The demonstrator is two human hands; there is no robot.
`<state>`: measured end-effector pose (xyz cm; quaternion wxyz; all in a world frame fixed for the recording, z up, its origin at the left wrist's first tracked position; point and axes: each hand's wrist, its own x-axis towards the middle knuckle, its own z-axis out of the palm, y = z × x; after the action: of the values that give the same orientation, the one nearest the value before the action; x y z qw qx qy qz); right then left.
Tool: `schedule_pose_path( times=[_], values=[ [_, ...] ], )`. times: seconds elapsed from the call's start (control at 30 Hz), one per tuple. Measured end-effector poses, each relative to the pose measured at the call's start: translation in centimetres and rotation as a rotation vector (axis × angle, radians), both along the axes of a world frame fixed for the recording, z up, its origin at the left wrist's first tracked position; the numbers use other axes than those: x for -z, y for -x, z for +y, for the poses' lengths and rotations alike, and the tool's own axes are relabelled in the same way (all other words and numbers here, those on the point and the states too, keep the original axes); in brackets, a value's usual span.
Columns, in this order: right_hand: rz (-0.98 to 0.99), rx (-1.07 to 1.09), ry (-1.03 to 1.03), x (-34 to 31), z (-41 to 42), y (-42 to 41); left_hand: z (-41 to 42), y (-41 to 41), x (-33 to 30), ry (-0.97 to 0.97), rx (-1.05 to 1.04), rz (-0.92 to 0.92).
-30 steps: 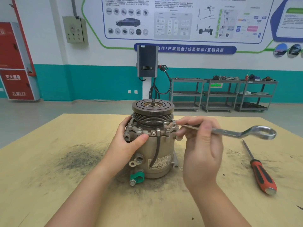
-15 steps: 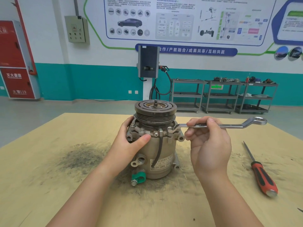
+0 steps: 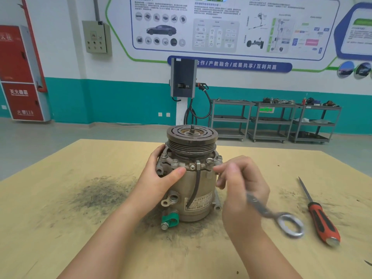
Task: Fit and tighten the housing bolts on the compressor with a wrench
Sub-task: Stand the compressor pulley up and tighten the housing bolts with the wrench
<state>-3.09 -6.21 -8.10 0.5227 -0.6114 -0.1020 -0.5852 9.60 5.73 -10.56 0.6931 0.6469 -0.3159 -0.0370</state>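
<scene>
The compressor [image 3: 196, 200] stands upright on the wooden table [image 3: 60, 228], its dark pulley on top. Several bolts [image 3: 174, 161] sit in the housing flange below the pulley. My left hand [image 3: 161, 176] grips the flange on the left side, thumb across the front. My right hand [image 3: 239, 190] is just right of the compressor and holds the silver wrench [image 3: 281, 218]. The wrench is blurred; its ring end hangs down to the right, clear of the bolts.
A screwdriver [image 3: 322, 220] with a red and black handle lies on the table at the right. A dark smear of grime marks the wood left of the compressor. Metal shelf carts [image 3: 271, 121] stand against the far wall.
The wrench has come off the flange bolt at the right. My right hand swung it down, so its ring end now hangs low to the right. My left hand has kept its hold.
</scene>
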Motion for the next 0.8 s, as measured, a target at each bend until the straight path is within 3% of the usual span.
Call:
schedule_pose_path(
  times=[0.13, 0.3, 0.53, 0.8],
  values=[
    [0.012, 0.175, 0.416, 0.7, 1.3, -0.5, -0.2, -0.7, 0.6, 0.022, 0.012, -0.001],
    [0.018, 0.177, 0.538, 0.6, 1.0, -0.4, -0.1, -0.8, 0.7, 0.009, 0.012, -0.033],
    [-0.126, 0.114, 0.078, -1.3, 0.2, 0.2, 0.0, -0.1, 0.1, -0.002, -0.003, -0.013],
    [-0.032, -0.031, -0.233, -1.7, -0.5, 0.3, -0.1, 0.0, 0.0, -0.014, -0.016, -0.022]
  ],
)
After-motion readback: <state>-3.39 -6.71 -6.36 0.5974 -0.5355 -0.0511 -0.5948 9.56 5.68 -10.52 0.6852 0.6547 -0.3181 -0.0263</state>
